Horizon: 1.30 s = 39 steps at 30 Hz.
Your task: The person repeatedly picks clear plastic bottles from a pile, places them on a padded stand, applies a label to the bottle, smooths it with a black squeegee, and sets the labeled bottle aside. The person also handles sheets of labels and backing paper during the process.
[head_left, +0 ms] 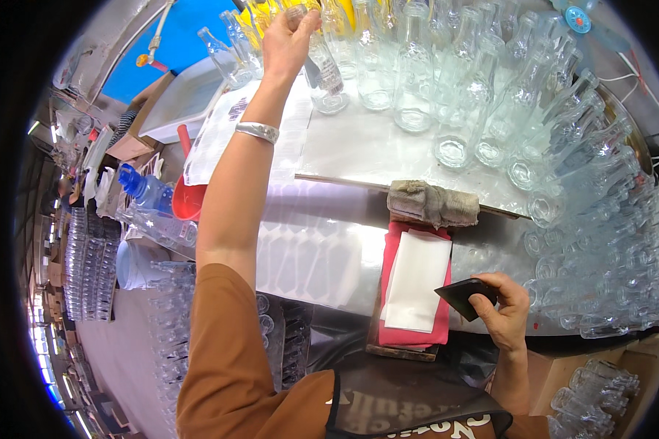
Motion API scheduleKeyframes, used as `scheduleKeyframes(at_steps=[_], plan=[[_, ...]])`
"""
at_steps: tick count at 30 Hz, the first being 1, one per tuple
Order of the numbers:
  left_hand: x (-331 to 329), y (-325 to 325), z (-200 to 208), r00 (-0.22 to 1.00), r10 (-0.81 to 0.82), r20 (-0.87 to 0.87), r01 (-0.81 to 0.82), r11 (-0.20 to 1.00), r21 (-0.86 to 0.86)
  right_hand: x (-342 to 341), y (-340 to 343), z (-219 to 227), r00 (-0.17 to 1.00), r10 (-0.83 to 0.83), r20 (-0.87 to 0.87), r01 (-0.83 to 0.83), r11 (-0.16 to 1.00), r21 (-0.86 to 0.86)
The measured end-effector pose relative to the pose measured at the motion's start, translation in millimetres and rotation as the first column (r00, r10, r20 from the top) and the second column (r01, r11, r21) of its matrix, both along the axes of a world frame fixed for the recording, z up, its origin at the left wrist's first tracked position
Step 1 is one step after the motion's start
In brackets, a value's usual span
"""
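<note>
A: Your left hand (291,44), at 12 o'clock?
B: Pinching the neck of a printed clear bottle (322,72). Bottle body sits at that hand's 4–5 o'clock, over the white board (359,146); can't tell if the base touches.
A: Your right hand (507,311), 4 o'clock?
B: Thumb and fingers closed on a flat black scraper (470,296), pointing to 9–10.
A: Further out?
B: White sheet (417,282) on red cloth (410,336) at your right hand's 9–10. More clear bottles (416,88) from your left hand's 3.
</note>
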<state>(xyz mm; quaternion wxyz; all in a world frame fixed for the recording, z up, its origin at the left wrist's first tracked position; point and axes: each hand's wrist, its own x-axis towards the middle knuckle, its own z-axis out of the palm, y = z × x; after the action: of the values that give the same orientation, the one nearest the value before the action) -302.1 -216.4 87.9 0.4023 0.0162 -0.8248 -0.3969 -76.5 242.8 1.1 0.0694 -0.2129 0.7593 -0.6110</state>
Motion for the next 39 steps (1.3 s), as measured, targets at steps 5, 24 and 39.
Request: scheduleKeyframes(at_steps=[5,24,39], plan=[[1,65,31,0.920,0.214,-0.327,-0.150,0.966,0.210,-3,1,4,0.994,0.009,0.112,-0.015,0.999,0.047],[142,137,35,0.922,-0.383,-0.057,0.384,0.888,0.254,6,18,6,0.939,0.080,0.335,0.026,0.953,-0.301],[288,226,-83,0.918,-0.232,0.323,0.249,0.968,-0.012,8,-34,-44,0.921,0.195,0.338,-0.194,0.980,-0.037]])
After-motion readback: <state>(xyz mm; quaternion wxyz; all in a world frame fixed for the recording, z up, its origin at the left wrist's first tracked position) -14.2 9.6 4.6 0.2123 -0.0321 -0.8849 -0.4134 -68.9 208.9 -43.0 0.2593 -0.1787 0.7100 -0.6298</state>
